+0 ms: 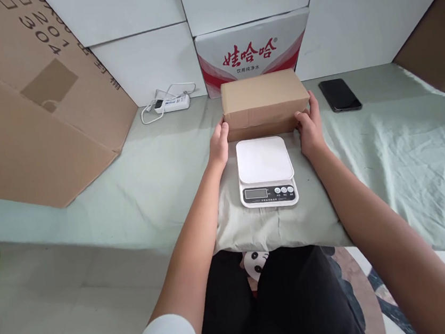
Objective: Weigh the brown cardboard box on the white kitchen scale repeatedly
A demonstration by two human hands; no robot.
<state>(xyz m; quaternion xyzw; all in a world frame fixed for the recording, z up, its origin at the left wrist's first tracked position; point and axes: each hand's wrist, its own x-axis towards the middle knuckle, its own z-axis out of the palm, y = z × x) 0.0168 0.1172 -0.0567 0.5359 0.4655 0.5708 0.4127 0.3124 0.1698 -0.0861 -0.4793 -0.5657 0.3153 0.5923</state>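
Note:
A closed brown cardboard box (pixel 265 100) sits on the cloth-covered table behind a white digital kitchen scale (pixel 265 162). My left hand (pixel 219 143) grips the box's left end, with the thumb showing at the near corner and the other fingers mostly hidden. Around the right end, my right hand (pixel 309 127) has its thumb on the front face and its fingers along the side. Nothing lies on the scale's white platform, and its small display looks blank.
A black phone (pixel 339 94) lies to the right. At the back left rests a white power bank (pixel 172 103) with a white cable. A printed white-and-red carton (pixel 249 48) stands behind, among white boxes. A large cardboard carton (pixel 39 113) stands at the left.

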